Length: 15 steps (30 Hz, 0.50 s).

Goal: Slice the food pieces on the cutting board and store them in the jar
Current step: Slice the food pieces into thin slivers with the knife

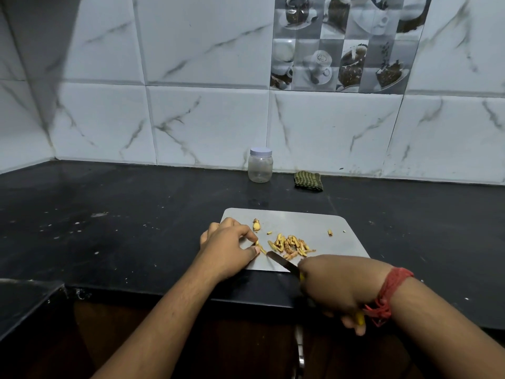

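Observation:
A grey cutting board [306, 221] lies on the black counter. A heap of thin yellow-brown slices [291, 245] sits in its middle. One uncut knob [256, 225] lies further back, and a small bit [330, 232] rests to the right. My left hand [228, 246] pinches a thin yellow piece [261, 247] against the board with thumb and fingertips. My right hand [332, 289] grips a yellow-handled knife [281, 262], whose dark blade points left with its tip just right of that piece. A clear plastic jar [260, 165] with a white lid on stands behind the board, near the wall.
A folded green striped cloth [308, 181] lies right of the jar by the tiled wall. The black counter [123, 214] stretches left and right; its front edge runs under my forearms. A red thread band [388, 294] circles my right wrist.

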Available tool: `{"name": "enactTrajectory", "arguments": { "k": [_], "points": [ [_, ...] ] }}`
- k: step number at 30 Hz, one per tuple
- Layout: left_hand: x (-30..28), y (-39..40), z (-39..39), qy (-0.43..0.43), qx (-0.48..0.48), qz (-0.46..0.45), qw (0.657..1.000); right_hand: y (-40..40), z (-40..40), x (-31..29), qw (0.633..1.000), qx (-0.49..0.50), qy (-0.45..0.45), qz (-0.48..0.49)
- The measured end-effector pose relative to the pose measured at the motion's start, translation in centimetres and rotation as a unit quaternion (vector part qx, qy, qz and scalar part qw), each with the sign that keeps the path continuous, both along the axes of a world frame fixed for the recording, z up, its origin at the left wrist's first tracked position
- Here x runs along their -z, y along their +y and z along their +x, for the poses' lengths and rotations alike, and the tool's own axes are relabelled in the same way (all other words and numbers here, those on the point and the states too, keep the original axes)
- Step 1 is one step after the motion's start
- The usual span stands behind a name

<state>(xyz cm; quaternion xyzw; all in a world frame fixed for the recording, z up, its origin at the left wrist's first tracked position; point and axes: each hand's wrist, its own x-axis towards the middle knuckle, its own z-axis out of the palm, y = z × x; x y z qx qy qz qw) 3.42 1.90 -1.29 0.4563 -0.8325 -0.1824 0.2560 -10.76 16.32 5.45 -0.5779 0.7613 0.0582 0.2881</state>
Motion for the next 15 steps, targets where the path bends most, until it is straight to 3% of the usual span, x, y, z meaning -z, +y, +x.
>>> {"name": "enactTrajectory", "arguments": {
  "k": [4,9,12,15],
  "points": [
    [0.1,-0.1,-0.6,0.003,0.009,-0.016,1.000,0.0,-2.7,0.7,0.975,0.079,-0.108,-0.180],
    [-0.4,-0.9,-2.1,-0.043,0.033,-0.053,0.997,-1.2,-4.8,3.4,0.874,0.151,-0.236,-0.397],
    [-1.2,-2.3,-2.9,-0.030,0.044,-0.072,0.996,-1.2,-5.0,4.4,0.815,0.159,-0.305,-0.466],
    [-2.2,-4.3,-2.9,-0.051,0.027,-0.101,0.993,-1.1,-5.1,4.5,0.793,0.156,-0.339,-0.481]
  ]
}}
